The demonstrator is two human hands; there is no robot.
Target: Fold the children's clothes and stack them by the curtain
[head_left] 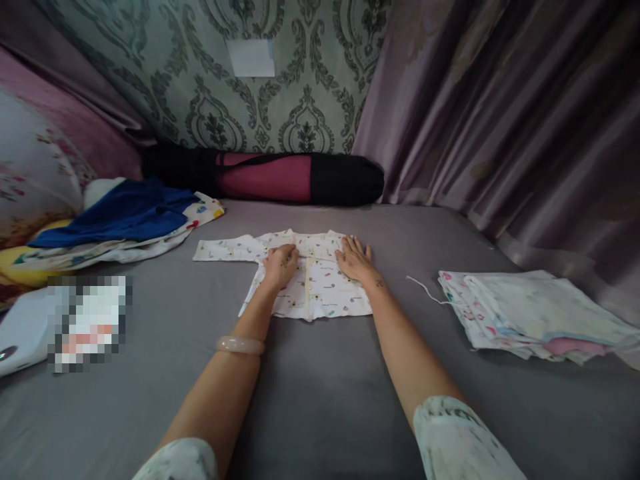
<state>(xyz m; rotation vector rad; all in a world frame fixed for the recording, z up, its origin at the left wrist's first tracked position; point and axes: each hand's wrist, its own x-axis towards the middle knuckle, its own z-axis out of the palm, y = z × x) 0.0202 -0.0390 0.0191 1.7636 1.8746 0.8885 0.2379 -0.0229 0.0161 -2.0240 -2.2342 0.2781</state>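
Shirt (320, 293) lies collar-away, hem near; left hand (280, 261) curled, grip unclear; right hand (354, 259) flat, open

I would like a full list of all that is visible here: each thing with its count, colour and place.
baby shirt: one, white with small prints, spread flat, centre of the sheet
folded clothes: one stack, white and pink, right
blue cloth: one, blue, left, on the printed cloth
printed cloth: one, white with coloured prints, left
rolled bag: one, black and pink, against the wall
sheet: one, grey, under everything
curtain: one, mauve, right
wallpaper: grey-green pattern, back
bangle: one, pale, left wrist
left hand: fingers curled, on the shirt
right hand: flat, on the shirt
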